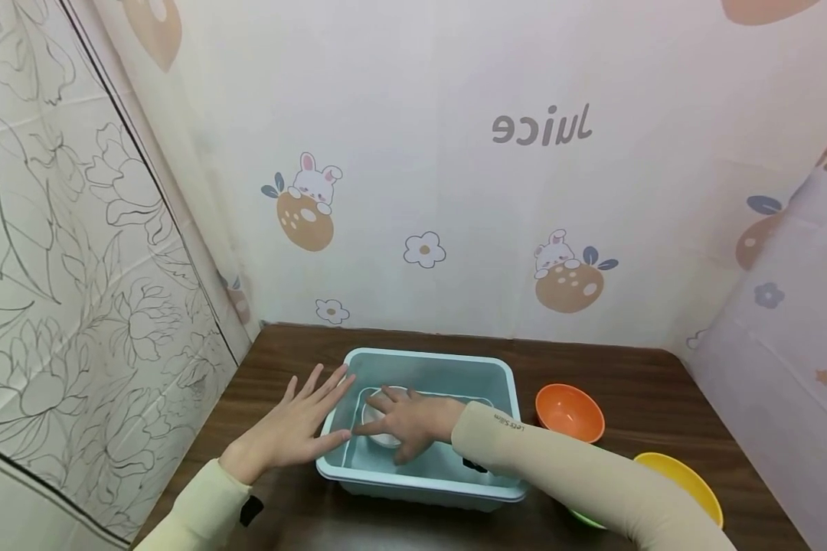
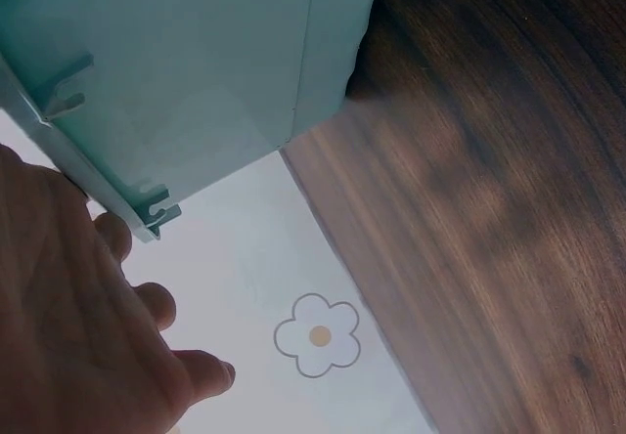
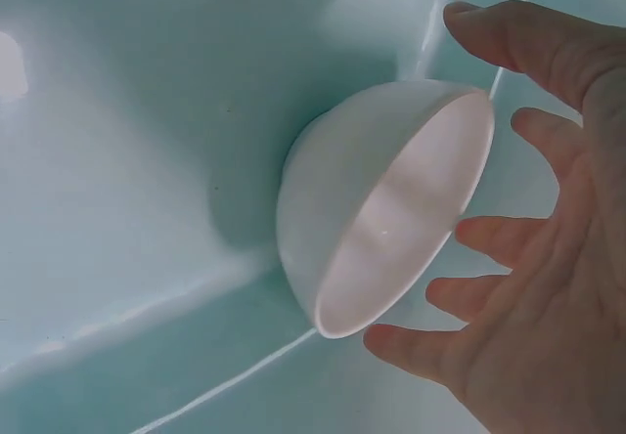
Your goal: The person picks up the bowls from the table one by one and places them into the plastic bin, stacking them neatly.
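A light blue plastic bin [image 1: 429, 358] stands on a dark wooden table [image 1: 634, 383]. A white bowl [image 1: 372, 413] lies inside it at the left. My right hand [image 1: 413, 425] reaches into the bin over that bowl. In the right wrist view the white bowl [image 3: 381, 209] faces my right hand [image 3: 558, 258], whose fingers are spread just off its rim without gripping it. My left hand [image 1: 303, 421] lies flat on the table with straight fingers against the bin's left rim. The left wrist view shows my left hand [image 2: 78, 317] beside the bin's outer wall [image 2: 196, 72].
An orange bowl [image 1: 569, 413] sits right of the bin, with a yellow bowl [image 1: 682, 482] nearer me. A green bowl's edge [image 1: 586, 520] peeks out under my right forearm. Patterned cloth walls [image 1: 455, 191] close in the table at the back and both sides.
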Demonstrator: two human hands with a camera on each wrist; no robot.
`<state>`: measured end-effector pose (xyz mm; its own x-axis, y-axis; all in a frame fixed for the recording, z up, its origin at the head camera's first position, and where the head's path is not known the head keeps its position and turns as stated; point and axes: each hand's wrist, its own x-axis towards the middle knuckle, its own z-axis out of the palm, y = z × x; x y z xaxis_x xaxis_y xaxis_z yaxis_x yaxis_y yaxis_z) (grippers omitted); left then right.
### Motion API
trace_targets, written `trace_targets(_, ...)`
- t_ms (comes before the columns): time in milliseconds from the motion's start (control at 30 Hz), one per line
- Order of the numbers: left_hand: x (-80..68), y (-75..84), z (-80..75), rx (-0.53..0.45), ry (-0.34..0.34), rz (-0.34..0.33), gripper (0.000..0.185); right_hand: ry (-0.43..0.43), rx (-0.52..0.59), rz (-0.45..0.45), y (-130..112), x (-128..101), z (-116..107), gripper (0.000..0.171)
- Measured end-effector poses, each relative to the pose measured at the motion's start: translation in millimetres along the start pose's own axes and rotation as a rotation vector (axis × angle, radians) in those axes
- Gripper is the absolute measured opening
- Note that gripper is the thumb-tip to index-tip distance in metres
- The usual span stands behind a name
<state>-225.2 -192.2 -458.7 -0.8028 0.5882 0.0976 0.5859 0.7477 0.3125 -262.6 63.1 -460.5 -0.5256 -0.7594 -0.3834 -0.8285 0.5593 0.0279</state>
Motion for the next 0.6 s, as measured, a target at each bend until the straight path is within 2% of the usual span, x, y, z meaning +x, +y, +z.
trace_targets(300,-0.7,-1.7,-0.4,0.007,0.006,-0.007,0.081,0.0,-0.013,-0.021,-5,-7,-8,0.087)
trace_targets(600,0.6,-1.8,-0.8,-0.005,-0.01,-0.002,0.083,-0.027,-0.02,0.007,-1,-31,-9,0.086)
